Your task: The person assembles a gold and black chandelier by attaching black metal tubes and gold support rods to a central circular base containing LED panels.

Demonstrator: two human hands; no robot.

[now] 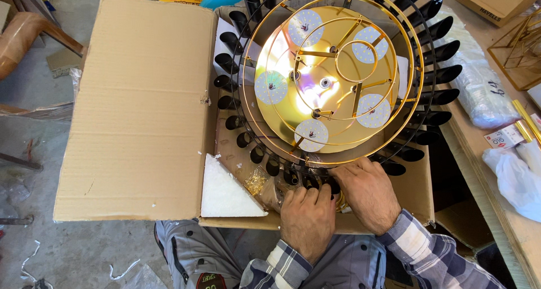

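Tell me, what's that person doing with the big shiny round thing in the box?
A person sits over an open cardboard box that holds a round gold ceiling lamp ringed with black tubes. Both hands are at the lamp's near edge: the left hand and the right hand have their fingers among the black tubes there. A white foam corner piece lies in the box beside the left hand. Exactly what the fingers grip is hidden.

A round gold lamp (pixel 327 77), its mirror-bright centre plate carrying five white LED discs inside thin gold rings and ringed by slanted black tubes, sits face up in an open cardboard box (pixel 135 108), its near rim at the box's front edge.
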